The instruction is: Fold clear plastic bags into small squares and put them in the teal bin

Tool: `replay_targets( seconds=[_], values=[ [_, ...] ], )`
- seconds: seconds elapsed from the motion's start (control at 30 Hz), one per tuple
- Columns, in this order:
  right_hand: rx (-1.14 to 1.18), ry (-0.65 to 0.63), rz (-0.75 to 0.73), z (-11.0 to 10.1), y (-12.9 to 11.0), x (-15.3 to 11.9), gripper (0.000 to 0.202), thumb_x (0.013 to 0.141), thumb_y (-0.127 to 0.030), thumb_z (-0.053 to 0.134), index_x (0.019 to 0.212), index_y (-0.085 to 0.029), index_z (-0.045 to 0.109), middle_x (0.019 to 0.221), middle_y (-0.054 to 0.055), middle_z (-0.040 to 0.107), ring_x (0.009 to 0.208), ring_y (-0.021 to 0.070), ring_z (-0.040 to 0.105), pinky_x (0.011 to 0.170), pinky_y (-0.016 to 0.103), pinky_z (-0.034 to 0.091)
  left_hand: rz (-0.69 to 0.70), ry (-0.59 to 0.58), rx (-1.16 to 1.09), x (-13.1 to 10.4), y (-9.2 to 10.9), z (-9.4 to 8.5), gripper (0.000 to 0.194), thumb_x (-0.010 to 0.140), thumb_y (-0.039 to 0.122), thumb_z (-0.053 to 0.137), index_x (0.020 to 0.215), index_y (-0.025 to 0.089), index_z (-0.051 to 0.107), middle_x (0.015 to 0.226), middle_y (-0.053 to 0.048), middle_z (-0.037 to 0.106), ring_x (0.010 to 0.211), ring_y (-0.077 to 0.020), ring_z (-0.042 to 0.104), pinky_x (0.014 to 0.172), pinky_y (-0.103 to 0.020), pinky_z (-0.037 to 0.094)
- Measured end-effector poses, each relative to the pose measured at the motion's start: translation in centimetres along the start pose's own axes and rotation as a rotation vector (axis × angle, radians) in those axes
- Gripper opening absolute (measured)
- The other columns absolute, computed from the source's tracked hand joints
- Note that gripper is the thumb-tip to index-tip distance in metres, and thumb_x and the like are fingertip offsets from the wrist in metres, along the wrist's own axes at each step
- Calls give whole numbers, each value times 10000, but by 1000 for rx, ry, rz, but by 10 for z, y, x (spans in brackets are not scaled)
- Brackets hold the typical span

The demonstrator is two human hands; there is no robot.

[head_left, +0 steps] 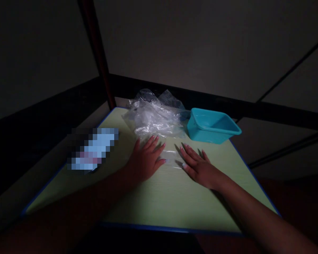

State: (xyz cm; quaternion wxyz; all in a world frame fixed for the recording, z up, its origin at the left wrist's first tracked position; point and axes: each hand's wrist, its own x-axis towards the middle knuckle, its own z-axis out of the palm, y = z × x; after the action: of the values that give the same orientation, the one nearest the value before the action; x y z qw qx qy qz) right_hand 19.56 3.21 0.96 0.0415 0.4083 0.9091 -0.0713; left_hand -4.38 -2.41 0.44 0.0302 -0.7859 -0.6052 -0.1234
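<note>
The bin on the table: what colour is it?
The bin is plain turquoise, inside and out, seen best in the head view.

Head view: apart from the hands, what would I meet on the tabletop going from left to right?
A pixelated bright object → a crumpled heap of clear plastic → a turquoise tub. The flat clear piece is left out, as it overlaps the heap's span.

The hands and slender forearms are bare, and the fingernails look pale.
</note>
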Motion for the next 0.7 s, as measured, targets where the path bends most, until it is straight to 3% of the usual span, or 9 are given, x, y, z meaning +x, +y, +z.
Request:
replay_targets(
  seconds=[0.13,0.23,0.37,0.47,0.57,0.7],
  values=[
    [29,104,58,-3,-4,2,664,1000,-413,289,1525,-299,-101,1595,73,-30,1460,285,36,1100,654,134,-18,-20,3,8,-10,2,476,973,365,383,1430,242,434,1546,-123,302,1443,-320,233,1069,-675,231],
    [13,116,11,-2,-11,1,679,1000,-411,284,1521,-274,-128,1592,80,-38,1462,276,57,1115,634,113,19,-30,-43,10,-12,5,519,969,339,347,1463,182,375,1542,-120,315,1433,-306,267,1095,-624,255],
    [-14,174,-38,2,-25,-3,722,996,-444,284,1505,-235,-184,1591,100,-4,1466,262,73,1119,637,48,130,-52,-95,11,-4,4,575,970,327,303,1495,96,274,1555,-133,285,1443,-261,253,1131,-530,263],
    [-14,226,-42,5,-32,-6,728,994,-474,274,1518,-182,-138,1589,117,12,1468,256,55,1130,622,32,214,-28,-94,10,5,5,613,977,364,295,1510,70,215,1573,-143,231,1460,-238,200,1156,-479,229],
    [12,153,-77,9,-31,-5,712,992,-514,252,1537,-152,-29,1582,136,87,1464,265,101,1138,607,105,248,-64,-61,7,10,8,639,978,439,313,1506,87,238,1570,-151,236,1460,-254,197,1153,-492,226],
    [40,102,-95,15,-26,-2,712,986,-545,244,1542,-160,20,1571,138,152,1450,287,168,1131,604,177,193,-164,-13,2,11,12,647,969,509,338,1484,117,313,1539,-164,308,1435,-285,267,1111,-539,293]
  ],
)
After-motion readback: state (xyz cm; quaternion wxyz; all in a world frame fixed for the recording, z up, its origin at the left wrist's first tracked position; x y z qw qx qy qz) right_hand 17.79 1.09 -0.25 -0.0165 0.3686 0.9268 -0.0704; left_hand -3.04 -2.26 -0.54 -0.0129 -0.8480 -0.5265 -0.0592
